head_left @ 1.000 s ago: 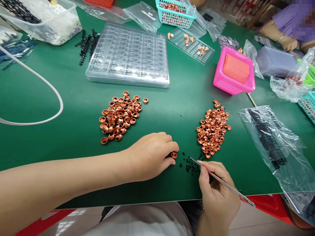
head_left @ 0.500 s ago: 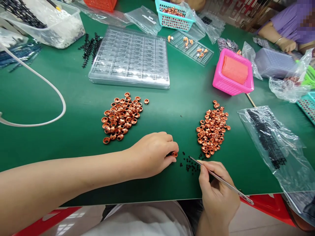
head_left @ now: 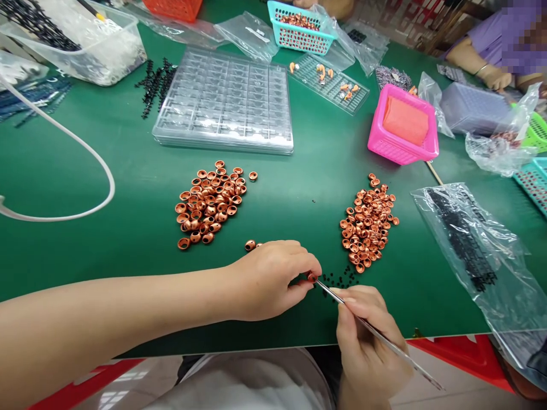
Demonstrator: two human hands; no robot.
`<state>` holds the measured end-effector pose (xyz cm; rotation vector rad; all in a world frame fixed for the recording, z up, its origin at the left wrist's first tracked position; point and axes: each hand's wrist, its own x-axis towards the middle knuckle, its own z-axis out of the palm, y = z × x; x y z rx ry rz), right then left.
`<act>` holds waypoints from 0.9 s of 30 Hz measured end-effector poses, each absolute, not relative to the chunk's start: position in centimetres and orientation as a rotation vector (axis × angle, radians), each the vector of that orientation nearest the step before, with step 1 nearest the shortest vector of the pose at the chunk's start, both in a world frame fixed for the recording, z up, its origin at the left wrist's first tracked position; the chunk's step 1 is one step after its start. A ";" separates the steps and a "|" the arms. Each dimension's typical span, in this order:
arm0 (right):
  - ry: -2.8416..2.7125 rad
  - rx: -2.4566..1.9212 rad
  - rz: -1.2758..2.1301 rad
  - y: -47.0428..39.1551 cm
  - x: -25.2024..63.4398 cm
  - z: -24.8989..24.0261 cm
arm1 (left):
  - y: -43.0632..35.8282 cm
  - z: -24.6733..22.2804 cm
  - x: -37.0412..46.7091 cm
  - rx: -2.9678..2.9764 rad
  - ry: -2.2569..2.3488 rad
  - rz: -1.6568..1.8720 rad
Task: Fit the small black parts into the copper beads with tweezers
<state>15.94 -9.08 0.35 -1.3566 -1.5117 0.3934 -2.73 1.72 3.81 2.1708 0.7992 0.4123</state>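
Heap of copper-coloured beads (head_left: pixel 209 203), well apart from fingers, between ten and eleven o'clock from left hand (head_left: pixel 273 279). Next, loose beads (head_left: pixel 250 245), at least two, at about eleven from the same hand, just past its back and partly hidden by it. Forearm in from nine o'clock, wrist low over tabletop. Left grip: firm pinch, thumb below, forefinger above, on a single pinched bead (head_left: pixel 312 277). Sits at three o'clock from knuckles, right at fingertips; mouth seemingly turned toward three or four, exact tilt too small to read.

At that mouth, tip of slim metal tool (head_left: pixel 382 337), tweezers by the look. Long axis along a ten-to-four line, tip at the ten end. Key relation, as judged: tip against mouth, nearly in line. Cannot tell rim contact from entry into hole, nor see any load on tip.

Black bits (head_left: pixel 341 277) scattered just beyond, three o'clock from bead, some behind tool. Second heap (head_left: pixel 370 225) between one and two. Right hand (head_left: pixel 370 341) between four and five, clasping tool pen-fashion. Nearer to bead: left, in contact; right, reaching only through tool.
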 end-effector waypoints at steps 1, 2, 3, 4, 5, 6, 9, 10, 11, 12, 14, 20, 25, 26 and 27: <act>-1.491 -1.319 0.391 -8.8 15.7 0.4 | 1.8 3.8 -2.7 2.161 0.785 0.407; -1.471 -1.285 0.398 -8.6 15.5 0.4 | 1.9 3.8 -2.7 2.156 0.771 0.405; -1.462 -1.259 0.398 -8.5 15.4 0.5 | 2.0 3.7 -2.7 2.153 0.761 0.406; -1.462 -1.256 0.397 -8.3 15.3 0.5 | 2.0 3.7 -2.7 2.151 0.755 0.409; -1.466 -1.261 0.393 -8.3 15.3 0.6 | 2.1 3.6 -2.7 2.148 0.750 0.412; -1.472 -1.273 0.389 -8.3 15.4 0.6 | 2.2 3.6 -2.7 2.146 0.746 0.415; -1.532 -1.332 0.371 -8.5 15.8 0.5 | 2.3 3.5 -2.8 2.141 0.733 0.414; -1.563 -1.349 0.366 -8.6 16.0 0.4 | 2.3 3.4 -2.8 2.140 0.727 0.417; -1.597 -1.358 0.363 -8.6 16.2 0.4 | 2.3 3.4 -2.8 2.138 0.720 0.421; -1.624 -1.360 0.360 -8.7 16.3 0.4 | 2.3 3.3 -2.8 2.135 0.713 0.427; -1.652 -1.347 0.355 -8.6 16.5 0.4 | 2.3 3.2 -2.8 2.126 0.698 0.438; -1.673 -1.321 0.358 -8.4 16.4 0.5 | 2.3 2.9 -2.7 2.104 0.687 0.467; -1.669 -1.329 0.343 -8.5 16.2 0.5 | 2.2 2.7 -2.7 2.104 0.680 0.484; -1.665 -1.326 0.342 -8.4 16.1 0.5 | 2.2 2.7 -2.7 2.102 0.680 0.487; -1.660 -1.322 0.345 -8.4 16.0 0.5 | 2.3 2.7 -2.7 2.099 0.680 0.490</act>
